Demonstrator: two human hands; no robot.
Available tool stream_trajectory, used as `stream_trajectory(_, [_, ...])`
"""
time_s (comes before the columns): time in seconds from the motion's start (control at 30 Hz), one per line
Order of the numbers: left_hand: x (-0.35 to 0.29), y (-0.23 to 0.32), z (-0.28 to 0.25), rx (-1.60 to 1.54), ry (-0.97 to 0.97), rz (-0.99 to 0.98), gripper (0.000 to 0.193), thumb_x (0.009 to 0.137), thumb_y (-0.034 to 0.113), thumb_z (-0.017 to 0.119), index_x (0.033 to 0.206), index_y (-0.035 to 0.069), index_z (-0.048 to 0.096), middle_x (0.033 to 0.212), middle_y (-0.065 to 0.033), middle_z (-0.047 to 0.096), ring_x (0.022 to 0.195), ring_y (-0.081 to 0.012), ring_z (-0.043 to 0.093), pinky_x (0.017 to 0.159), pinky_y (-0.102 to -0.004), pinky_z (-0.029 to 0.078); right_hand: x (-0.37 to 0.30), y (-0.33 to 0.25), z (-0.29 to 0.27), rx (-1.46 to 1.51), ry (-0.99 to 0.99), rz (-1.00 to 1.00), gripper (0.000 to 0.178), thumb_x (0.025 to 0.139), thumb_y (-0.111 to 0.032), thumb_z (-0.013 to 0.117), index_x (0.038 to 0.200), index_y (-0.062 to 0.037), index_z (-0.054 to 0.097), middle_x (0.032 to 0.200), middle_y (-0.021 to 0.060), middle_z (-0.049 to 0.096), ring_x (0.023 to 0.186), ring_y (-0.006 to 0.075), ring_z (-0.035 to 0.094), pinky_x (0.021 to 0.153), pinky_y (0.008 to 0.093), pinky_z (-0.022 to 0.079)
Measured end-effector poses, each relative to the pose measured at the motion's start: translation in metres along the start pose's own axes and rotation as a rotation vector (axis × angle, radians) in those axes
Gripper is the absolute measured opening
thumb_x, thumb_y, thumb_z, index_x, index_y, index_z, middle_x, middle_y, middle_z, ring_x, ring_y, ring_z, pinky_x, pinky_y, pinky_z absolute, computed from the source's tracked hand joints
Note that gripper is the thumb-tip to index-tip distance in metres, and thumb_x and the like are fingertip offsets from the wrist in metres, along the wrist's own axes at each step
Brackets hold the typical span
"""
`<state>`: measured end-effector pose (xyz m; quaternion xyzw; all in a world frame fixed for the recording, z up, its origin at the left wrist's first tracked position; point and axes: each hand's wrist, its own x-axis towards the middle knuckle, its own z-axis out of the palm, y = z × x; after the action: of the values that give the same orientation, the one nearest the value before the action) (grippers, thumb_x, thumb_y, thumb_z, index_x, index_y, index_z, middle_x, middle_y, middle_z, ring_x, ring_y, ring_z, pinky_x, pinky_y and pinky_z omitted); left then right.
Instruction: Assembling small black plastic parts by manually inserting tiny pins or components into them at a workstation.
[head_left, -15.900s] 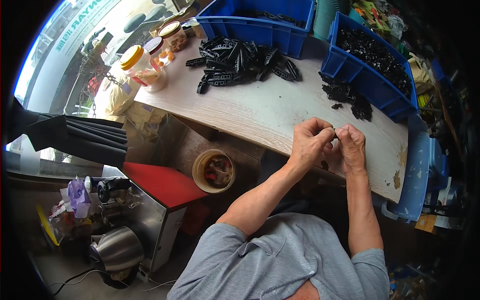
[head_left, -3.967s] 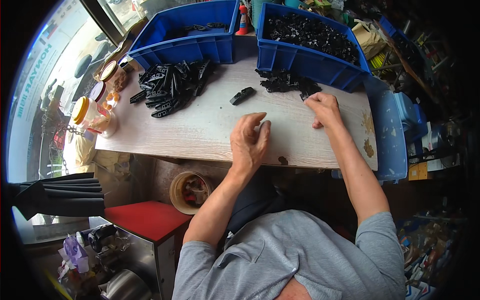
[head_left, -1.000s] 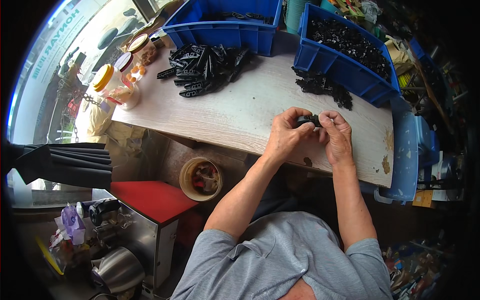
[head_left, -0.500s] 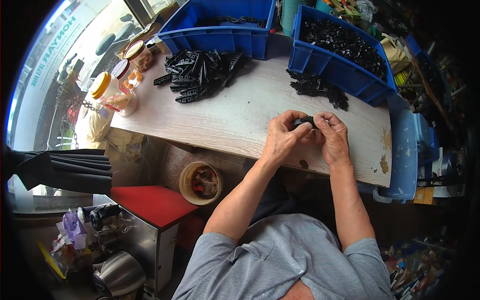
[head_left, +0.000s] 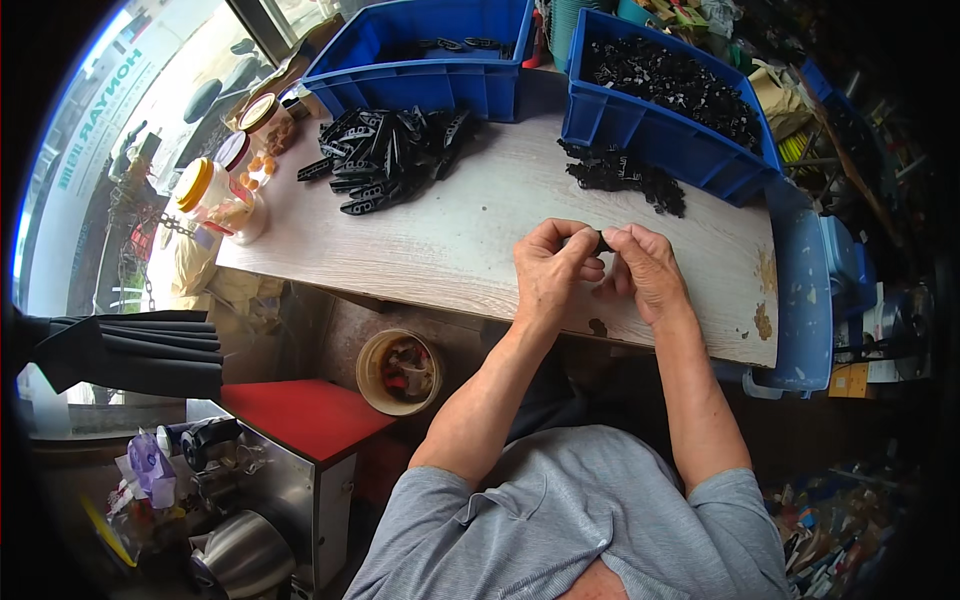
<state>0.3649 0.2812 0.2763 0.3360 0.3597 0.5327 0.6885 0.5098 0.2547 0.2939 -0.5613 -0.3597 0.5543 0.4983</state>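
Over the near part of the table, my left hand and my right hand meet around a small black plastic part. Both pinch it between thumb and fingers, and most of it is hidden by them. Beyond my hands, to the left, lies a heap of long black plastic pieces with slots in them. A spread of small black parts lies on the table just past my right hand.
Two blue bins stand at the back: one bin with a few long black pieces, another bin full of small black parts. Lidded jars line the table's left end. A bucket sits on the floor below the table.
The black part shows less between my fingers now. My right fingers have closed in over it, and both hands stay together. The whole view has shifted slightly.
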Motion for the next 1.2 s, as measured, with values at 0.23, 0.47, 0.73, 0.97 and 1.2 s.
stream_trajectory(0.23, [-0.002,-0.001,0.005,-0.037,-0.045,-0.006,0.011,0.089,0.007,0.068,0.090,-0.003,0.065,0.079,-0.0081,0.067,0.060,-0.0117,0.064,0.055,-0.0233,0.055,0.002,0.007,0.000,-0.010,0.038,-0.127,0.038,0.088,-0.039,0.073,0.074,-0.0088,0.053,0.054,-0.0015,0.046,0.042,0.0084,0.046,0.036,0.0293,0.047])
stream_trajectory(0.47, [-0.005,-0.004,0.007,0.063,-0.141,0.063,0.013,0.091,0.010,0.067,0.093,-0.003,0.065,0.082,-0.0058,0.067,0.068,-0.0119,0.065,0.060,-0.0243,0.054,-0.002,0.012,-0.008,0.034,0.059,-0.229,0.034,0.090,-0.034,0.071,0.072,-0.0113,0.053,0.058,-0.0033,0.048,0.045,0.0071,0.046,0.041,0.0277,0.049])
stream_trajectory(0.73, [0.096,0.062,-0.047,1.592,0.471,1.063,0.028,0.081,0.018,0.066,0.107,0.006,0.064,0.111,-0.0167,0.062,0.129,-0.0430,0.046,0.111,-0.0591,0.028,-0.027,0.001,-0.007,0.214,0.069,-0.195,0.031,0.094,-0.030,0.066,0.072,-0.0143,0.051,0.046,-0.0033,0.033,0.044,0.0123,0.047,0.058,0.0458,0.061])
stream_trajectory(0.97, [0.135,0.060,-0.076,1.826,0.422,1.052,0.013,0.085,0.016,0.060,0.095,0.019,0.067,0.094,-0.0101,0.066,0.119,-0.0342,0.054,0.114,-0.0611,0.023,-0.025,-0.006,-0.030,0.313,0.171,-0.181,0.031,0.094,-0.027,0.063,0.070,-0.0124,0.051,0.045,-0.0020,0.032,0.045,0.0145,0.049,0.059,0.0494,0.061])
stream_trajectory(1.2, [0.107,0.049,-0.042,1.567,0.184,1.175,0.028,0.084,0.008,0.063,0.112,0.012,0.061,0.093,-0.0086,0.067,0.088,-0.0290,0.063,0.086,-0.0432,0.046,-0.022,-0.022,-0.126,0.341,0.618,-0.127,0.030,0.088,-0.032,0.067,0.077,-0.0102,0.050,0.046,0.0003,0.034,0.046,0.0173,0.049,0.066,0.0546,0.060])
